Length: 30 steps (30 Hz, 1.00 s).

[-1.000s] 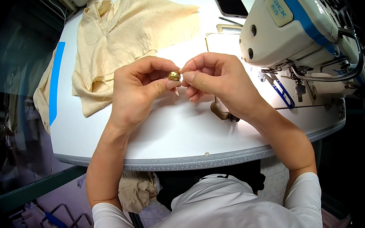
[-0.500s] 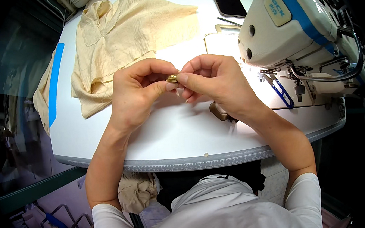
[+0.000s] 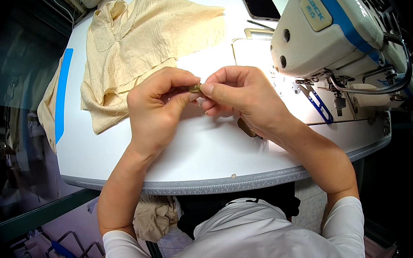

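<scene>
Above the white table, my left hand (image 3: 158,106) and my right hand (image 3: 242,92) meet, fingertips pinching a small brass-coloured metal piece (image 3: 195,88) between them. Both thumbs press on it from the near side. Fingers cover most of the piece, so its exact kind does not show. Under my right wrist lies a bronze-coloured rounded object (image 3: 246,127), partly hidden by the forearm. Beyond my left hand is a cream crinkled garment (image 3: 155,31), spread out with its collar at the far left.
A white and blue sewing machine (image 3: 324,27) stands at the right, with a blue-handled tool (image 3: 320,106) beside its needle area. At the back lies a black phone (image 3: 257,0). A ruler strip (image 3: 220,183) runs along the table's front edge. Folded beige cloth (image 3: 155,215) sits below.
Both hands stay at the same spot with the brass piece, which has turned slightly in the fingertips. My right hand's lower fingers have shifted a little, and its wrist covers more of the bronze object.
</scene>
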{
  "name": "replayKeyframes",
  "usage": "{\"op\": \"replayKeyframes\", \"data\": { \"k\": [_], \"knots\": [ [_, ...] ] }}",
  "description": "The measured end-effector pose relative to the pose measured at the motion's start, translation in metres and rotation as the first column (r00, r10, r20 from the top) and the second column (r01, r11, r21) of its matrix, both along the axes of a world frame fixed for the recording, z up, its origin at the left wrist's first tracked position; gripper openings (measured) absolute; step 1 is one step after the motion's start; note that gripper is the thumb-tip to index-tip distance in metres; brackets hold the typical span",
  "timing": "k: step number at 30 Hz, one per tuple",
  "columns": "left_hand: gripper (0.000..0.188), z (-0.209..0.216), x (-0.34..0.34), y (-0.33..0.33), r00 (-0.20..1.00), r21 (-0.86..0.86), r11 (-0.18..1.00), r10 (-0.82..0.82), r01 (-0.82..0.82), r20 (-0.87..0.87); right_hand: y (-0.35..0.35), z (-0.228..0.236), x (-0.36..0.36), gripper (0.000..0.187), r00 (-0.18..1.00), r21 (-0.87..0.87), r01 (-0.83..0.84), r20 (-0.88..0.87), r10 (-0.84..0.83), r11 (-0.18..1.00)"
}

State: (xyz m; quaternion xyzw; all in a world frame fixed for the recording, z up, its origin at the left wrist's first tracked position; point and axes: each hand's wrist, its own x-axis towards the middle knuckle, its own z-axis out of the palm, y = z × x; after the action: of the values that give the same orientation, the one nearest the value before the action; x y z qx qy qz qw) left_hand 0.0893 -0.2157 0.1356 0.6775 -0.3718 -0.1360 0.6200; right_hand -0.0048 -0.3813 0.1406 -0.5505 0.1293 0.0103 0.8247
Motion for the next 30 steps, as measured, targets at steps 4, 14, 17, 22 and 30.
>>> {"op": "replayKeyframes", "data": {
  "k": [4, 14, 17, 22, 30],
  "knots": [
    [0.023, -0.0005, -0.0040, -0.0007, 0.992, 0.019, 0.998, 0.063, -0.066, 0.106, 0.0007, 0.0019, 0.0004, 0.019, 1.000, 0.045, -0.008, -0.019, 0.009, 0.999],
    [0.020, -0.0011, -0.0063, -0.0031, 0.995, -0.071, 0.993, 0.094, -0.097, -0.040, -0.0006, -0.0017, 0.0029, 0.022, 0.999, 0.071, -0.031, 0.021, 0.029, 0.997],
    [0.019, -0.0008, -0.0052, -0.0024, 0.995, -0.079, 0.994, 0.072, -0.078, -0.069, -0.0008, -0.0001, 0.0028, 0.021, 0.999, 0.072, -0.031, 0.016, 0.030, 0.997],
    [0.019, -0.0009, -0.0047, -0.0016, 0.995, -0.077, 0.994, 0.069, -0.075, -0.069, -0.0010, 0.0034, 0.0016, 0.021, 0.999, 0.059, -0.037, 0.014, 0.036, 0.998],
    [0.021, -0.0031, -0.0054, 0.0004, 0.996, -0.040, 0.995, 0.090, -0.091, -0.012, 0.0005, 0.0017, 0.0023, 0.020, 0.999, -0.001, -0.029, 0.026, 0.029, 1.000]
  ]
}}
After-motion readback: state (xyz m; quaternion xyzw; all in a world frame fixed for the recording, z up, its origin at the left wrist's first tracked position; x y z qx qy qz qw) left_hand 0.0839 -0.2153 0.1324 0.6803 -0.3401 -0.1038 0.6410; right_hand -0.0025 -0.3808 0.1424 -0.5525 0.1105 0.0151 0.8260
